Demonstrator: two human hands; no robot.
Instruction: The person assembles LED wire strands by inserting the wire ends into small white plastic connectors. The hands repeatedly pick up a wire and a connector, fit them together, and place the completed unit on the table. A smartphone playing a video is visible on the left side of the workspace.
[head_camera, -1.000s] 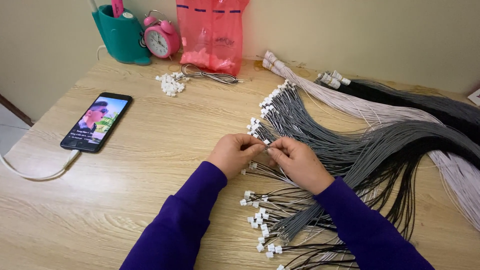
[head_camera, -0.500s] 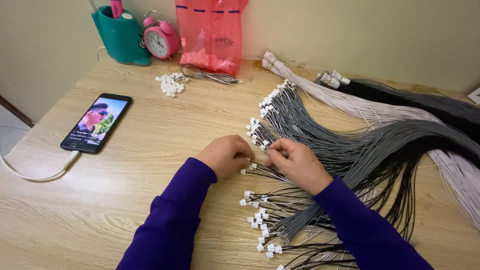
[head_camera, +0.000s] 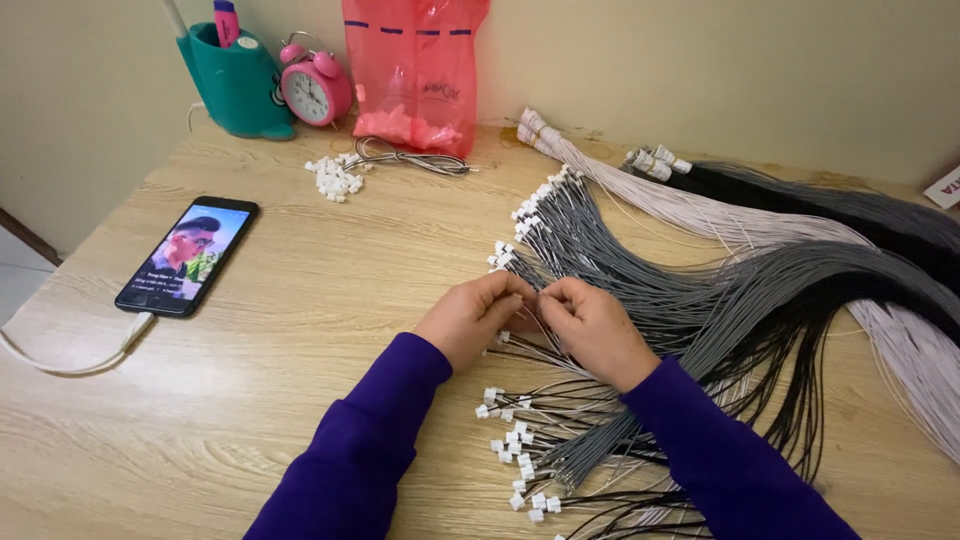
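My left hand (head_camera: 472, 317) and my right hand (head_camera: 594, 328) meet fingertip to fingertip over a spread of thin grey wires (head_camera: 640, 280) tipped with small white connectors (head_camera: 512, 250). Both hands pinch at one wire end between them; the piece itself is hidden by the fingers. Below my wrists lies another fan of wires with white connectors (head_camera: 512, 445). Purple sleeves cover both forearms.
A phone (head_camera: 188, 255) with a lit screen lies at the left, its white cable (head_camera: 60, 365) trailing off the wooden table (head_camera: 300, 330). At the back stand a teal holder (head_camera: 235, 85), a pink alarm clock (head_camera: 315, 90) and a pink plastic bag (head_camera: 415, 70). Loose white connectors (head_camera: 335, 178), white wire bundles (head_camera: 700, 210) and black wire bundles (head_camera: 850, 210) lie beyond.
Both hands stayed together at the same spot over the grey wires; the fingers shifted slightly as they worked one wire end. Nothing else moved.
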